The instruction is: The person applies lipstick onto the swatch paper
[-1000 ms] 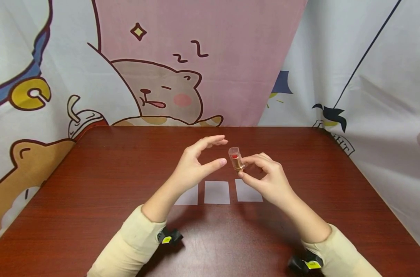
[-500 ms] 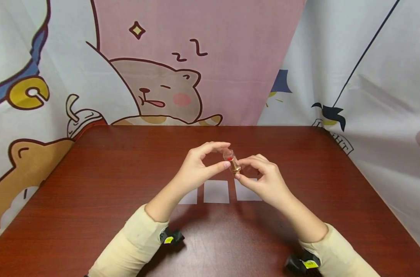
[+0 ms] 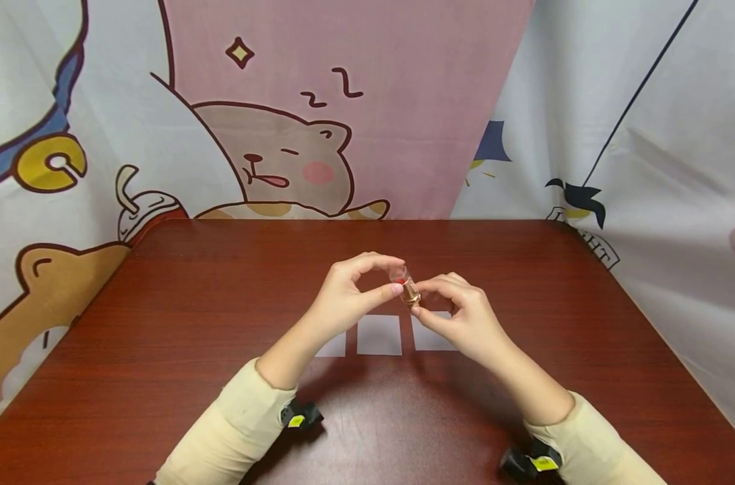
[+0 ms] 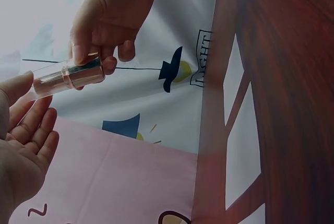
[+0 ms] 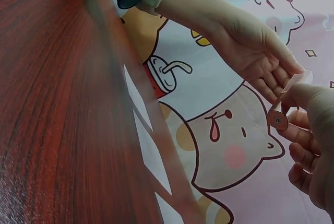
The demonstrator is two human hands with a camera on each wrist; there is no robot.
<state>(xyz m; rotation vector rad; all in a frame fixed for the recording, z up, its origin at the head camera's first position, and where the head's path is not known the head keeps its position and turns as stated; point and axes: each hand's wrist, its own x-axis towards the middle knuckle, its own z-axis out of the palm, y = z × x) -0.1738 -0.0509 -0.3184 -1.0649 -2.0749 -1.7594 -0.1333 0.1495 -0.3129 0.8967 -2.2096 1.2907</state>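
A lipstick [image 3: 411, 294] with a gold base and a clear cap [image 3: 398, 273] is held tilted in the air between both hands; red shows through the cap. My left hand [image 3: 350, 286] pinches the clear cap between thumb and fingers. The gold base is gripped by the thumb and fingers of my right hand [image 3: 469, 311]. In the left wrist view the lipstick [image 4: 70, 76] lies almost level, its cap end at the left thumb. From the right wrist view, the flat bottom of the base [image 5: 278, 120] faces the camera.
Below the hands, three white paper squares lie in a row on the dark red wooden table [image 3: 179, 323]; the middle square [image 3: 379, 335] shows most fully. A cartoon-printed cloth [image 3: 403, 101] hangs behind the table. Black wrist cameras sit at both sleeves.
My left hand has moved right and taken hold of the clear cap, where a second ago it was apart from it. The lipstick and right hand have shifted slightly left.
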